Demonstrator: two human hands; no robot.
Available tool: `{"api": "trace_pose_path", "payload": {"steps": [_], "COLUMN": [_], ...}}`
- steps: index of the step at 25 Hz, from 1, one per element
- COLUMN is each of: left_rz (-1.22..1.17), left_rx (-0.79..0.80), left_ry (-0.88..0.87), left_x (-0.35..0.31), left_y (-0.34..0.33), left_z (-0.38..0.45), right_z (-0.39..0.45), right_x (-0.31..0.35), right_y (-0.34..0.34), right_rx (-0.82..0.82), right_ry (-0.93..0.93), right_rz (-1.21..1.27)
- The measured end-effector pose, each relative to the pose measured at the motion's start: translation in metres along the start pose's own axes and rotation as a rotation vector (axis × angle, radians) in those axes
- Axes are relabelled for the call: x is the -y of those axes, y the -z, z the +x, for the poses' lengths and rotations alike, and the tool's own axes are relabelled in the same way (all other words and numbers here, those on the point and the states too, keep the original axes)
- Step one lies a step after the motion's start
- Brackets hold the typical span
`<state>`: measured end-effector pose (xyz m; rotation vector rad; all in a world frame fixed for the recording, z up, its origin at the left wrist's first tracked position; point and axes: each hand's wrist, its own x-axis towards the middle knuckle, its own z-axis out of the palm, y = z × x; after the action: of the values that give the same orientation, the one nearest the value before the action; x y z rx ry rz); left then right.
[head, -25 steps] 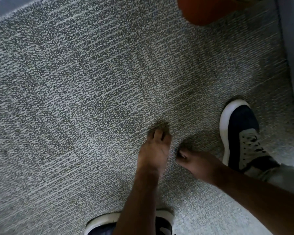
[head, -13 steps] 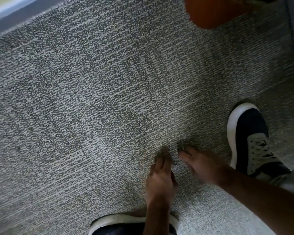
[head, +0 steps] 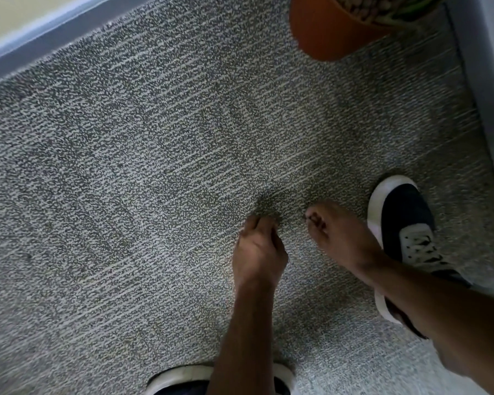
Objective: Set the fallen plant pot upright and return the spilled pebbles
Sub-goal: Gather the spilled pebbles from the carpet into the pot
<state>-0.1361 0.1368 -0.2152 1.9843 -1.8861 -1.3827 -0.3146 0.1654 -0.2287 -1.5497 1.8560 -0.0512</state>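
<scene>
The orange plant pot (head: 322, 32) stands upright at the top right of the carpet. Brown pebbles (head: 362, 7) fill its top, with green leaves beside them. My left hand (head: 258, 249) rests low on the carpet in the middle, knuckles up, with the fingers curled together against the pile. My right hand (head: 340, 238) is just right of it, a short gap apart, fingertips bunched and pointing left. Whether either hand has pebbles inside is hidden. I see no loose pebbles on the grey carpet (head: 154, 166).
My right shoe (head: 402, 223), dark with a white sole, stands just right of my right hand. My left shoe (head: 180, 380) is at the bottom edge. A grey baseboard (head: 54, 38) runs along the top left, and a grey wall or panel (head: 491, 81) lines the right side.
My left hand drew back toward me and curled its fingers shut. My right hand shifted slightly forward with its fingers bunched. More of the pot and its pebbles came into view.
</scene>
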Motion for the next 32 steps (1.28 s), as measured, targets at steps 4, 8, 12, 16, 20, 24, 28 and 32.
{"api": "trace_pose_path", "payload": {"steps": [4, 8, 12, 16, 20, 24, 28, 32], "left_rz": [0.002, 0.017, -0.079, -0.314, -0.516, -0.747, -0.846, -0.818], "left_rx": [0.023, 0.031, -0.054, -0.094, -0.109, -0.113, -0.184, -0.200], "left_ry": [0.018, 0.021, 0.104, 0.364, 0.419, 0.302, 0.181, 0.093], "left_x": [-0.005, -0.007, -0.006, -0.020, -0.059, -0.126, -0.195, -0.241], "left_y": [-0.013, -0.024, -0.031, -0.025, -0.001, 0.036, 0.056, 0.068], "left_z": [0.001, -0.002, 0.001, 0.002, 0.025, 0.064, 0.112, 0.145], "right_z": [0.006, -0.002, 0.003, 0.008, 0.014, 0.043, 0.095, 0.142], "right_x": [-0.003, 0.001, 0.010, 0.019, 0.027, 0.044, 0.050, 0.047], "right_y": [-0.001, -0.005, -0.009, -0.006, 0.028, 0.094, 0.164, 0.211], "right_rx": [0.058, 0.123, 0.211, 0.277, -0.044, -0.258, -0.422, -0.461], "right_ry": [0.117, 0.291, 0.382, 0.255, -0.125, -0.346, -0.309, -0.309], "right_rz": [-0.063, -0.239, -0.390, -0.237, 0.300, 0.831, 1.067, 1.201]}}
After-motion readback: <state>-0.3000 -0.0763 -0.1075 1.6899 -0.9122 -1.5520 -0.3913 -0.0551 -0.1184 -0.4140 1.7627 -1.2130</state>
